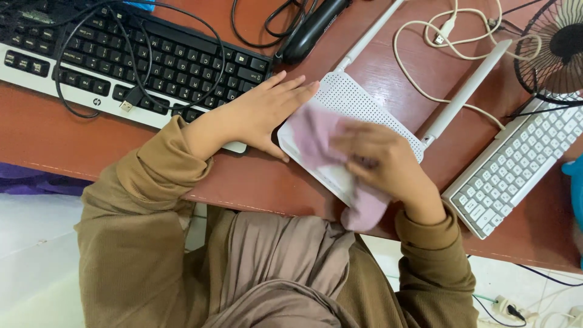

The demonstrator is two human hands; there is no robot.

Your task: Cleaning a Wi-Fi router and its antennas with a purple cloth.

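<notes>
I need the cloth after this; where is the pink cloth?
Head view, centre: the pink cloth lies on the white router, under the right hand.

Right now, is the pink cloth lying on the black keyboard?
No, the pink cloth is pressed by the right hand on the white perforated router, beside the black keyboard.

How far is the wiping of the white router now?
In hand: the right hand presses a pink cloth on the router, while the left hand steadies its edge. Nothing shows as finished. The two antennas are untouched right now.
</notes>
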